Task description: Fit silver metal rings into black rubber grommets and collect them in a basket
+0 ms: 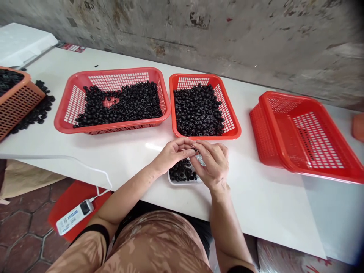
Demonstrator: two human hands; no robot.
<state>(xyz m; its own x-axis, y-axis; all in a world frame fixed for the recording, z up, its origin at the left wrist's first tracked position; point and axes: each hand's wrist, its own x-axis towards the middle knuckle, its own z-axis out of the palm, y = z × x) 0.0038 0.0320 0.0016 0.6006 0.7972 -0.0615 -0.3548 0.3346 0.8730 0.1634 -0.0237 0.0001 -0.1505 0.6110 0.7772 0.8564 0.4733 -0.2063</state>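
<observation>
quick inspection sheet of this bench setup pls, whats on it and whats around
surface: white table, baskets along its far side
job's things: small black ring between the hands; white tray of black rings below it; left red basket and middle red basket, both filled with rings
clutter: orange basket, loose rings beside it; stacked red baskets; white sheets at far left
hands: fingers of left hand and right hand pinch the ring
cables: white cable runs off the table to a white adapter
surroundings: stained wall; hexagonal tile floor
</observation>
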